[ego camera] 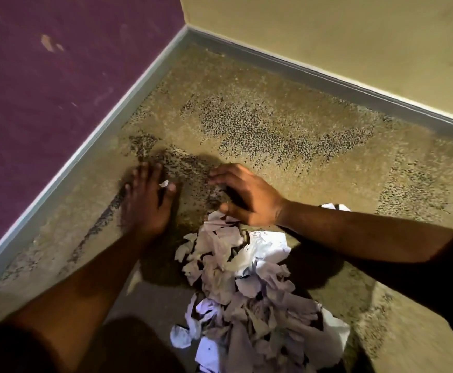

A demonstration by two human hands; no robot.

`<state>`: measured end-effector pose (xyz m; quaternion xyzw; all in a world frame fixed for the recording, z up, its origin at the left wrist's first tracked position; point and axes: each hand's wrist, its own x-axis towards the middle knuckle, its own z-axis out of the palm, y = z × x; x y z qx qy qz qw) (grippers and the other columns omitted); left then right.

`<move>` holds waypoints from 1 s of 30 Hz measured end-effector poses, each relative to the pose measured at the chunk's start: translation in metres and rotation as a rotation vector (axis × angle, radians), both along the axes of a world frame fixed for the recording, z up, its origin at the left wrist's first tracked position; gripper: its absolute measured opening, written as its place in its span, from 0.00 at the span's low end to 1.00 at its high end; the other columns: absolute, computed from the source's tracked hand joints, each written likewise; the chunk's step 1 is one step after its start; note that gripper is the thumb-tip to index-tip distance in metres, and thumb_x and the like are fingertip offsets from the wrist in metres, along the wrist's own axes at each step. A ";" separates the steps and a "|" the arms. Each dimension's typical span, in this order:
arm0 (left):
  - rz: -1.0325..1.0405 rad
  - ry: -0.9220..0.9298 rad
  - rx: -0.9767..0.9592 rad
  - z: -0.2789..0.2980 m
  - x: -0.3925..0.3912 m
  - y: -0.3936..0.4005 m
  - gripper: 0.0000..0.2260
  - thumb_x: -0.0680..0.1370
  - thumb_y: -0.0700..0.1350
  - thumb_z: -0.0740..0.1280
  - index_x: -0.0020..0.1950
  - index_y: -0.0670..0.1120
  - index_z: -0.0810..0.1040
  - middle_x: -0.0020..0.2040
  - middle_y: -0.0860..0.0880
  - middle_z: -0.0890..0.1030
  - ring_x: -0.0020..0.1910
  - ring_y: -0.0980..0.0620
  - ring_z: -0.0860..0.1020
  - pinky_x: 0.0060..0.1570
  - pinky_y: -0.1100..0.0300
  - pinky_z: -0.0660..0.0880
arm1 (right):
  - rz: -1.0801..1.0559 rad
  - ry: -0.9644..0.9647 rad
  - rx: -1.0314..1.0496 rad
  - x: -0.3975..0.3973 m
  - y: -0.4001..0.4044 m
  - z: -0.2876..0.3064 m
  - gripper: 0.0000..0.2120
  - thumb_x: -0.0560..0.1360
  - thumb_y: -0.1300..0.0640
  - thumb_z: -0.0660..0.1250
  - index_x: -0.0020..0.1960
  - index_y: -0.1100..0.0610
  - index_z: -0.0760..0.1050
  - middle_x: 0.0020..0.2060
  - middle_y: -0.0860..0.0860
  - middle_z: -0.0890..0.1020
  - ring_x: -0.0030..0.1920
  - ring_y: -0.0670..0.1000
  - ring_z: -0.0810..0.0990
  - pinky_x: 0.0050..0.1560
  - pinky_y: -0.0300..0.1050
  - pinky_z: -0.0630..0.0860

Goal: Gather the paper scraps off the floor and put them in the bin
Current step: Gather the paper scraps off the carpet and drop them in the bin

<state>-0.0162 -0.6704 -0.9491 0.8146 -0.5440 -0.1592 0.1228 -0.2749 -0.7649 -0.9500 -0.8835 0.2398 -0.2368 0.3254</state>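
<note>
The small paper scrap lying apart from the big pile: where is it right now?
In the head view it lies left of centre on the carpet, the small scrap under the left hand's fingers, above-left of the paper pile.

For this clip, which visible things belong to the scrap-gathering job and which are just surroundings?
Job:
paper scrap pile
small scrap by the left hand
stray scrap behind the right forearm
right hand

Surroundings:
carpet
purple wall
beige wall
baseboard

No bin visible.

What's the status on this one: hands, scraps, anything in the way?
Left hand flat on carpet, small scrap at its fingers. Right hand open, touching top of the scrap pile. No bin in view. Nothing in the way.
</note>
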 end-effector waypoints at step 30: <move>-0.211 0.479 -0.040 0.046 -0.162 0.122 0.27 0.80 0.65 0.45 0.79 0.63 0.52 0.76 0.69 0.48 0.72 0.78 0.37 0.74 0.69 0.34 | -0.261 0.403 0.191 -0.124 0.085 0.037 0.44 0.76 0.24 0.44 0.84 0.48 0.53 0.83 0.47 0.51 0.81 0.52 0.44 0.76 0.60 0.40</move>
